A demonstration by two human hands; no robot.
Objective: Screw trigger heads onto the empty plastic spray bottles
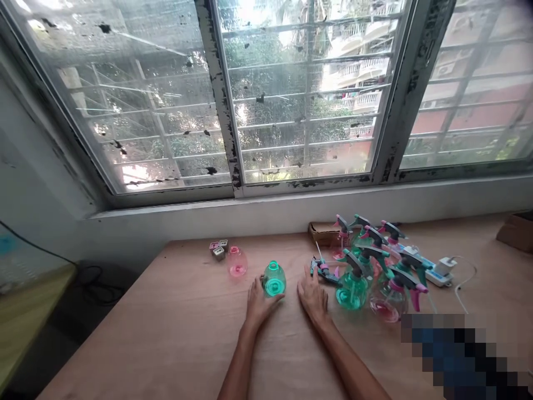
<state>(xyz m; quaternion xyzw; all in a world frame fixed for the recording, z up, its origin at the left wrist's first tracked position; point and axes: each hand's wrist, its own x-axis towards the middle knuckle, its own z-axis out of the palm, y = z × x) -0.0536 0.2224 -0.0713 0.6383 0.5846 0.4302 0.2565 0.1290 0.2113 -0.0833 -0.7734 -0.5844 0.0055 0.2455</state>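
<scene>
A green translucent bottle (pixel 274 280) with an open neck stands upright on the wooden table. My left hand (pixel 260 303) is closed round its near left side, thumb along the front and fingers at the left. My right hand (pixel 313 297) rests on the table to the right of the bottle, fingers stretched forward and holding nothing I can see. Its fingertips are beside a loose spray head (pixel 325 272) with a pink trigger; whether they touch it I cannot tell. A pink bottle without a head (pixel 237 262) stands behind and left of the green one.
Several spray bottles (pixel 353 283) with heads on stand grouped at the right. Small square pieces (pixel 219 250) lie at the back left. Behind the group are a cardboard box (pixel 322 230) and a power strip (pixel 437 272) with a white cable. A window is behind the table; the lower right is pixelated.
</scene>
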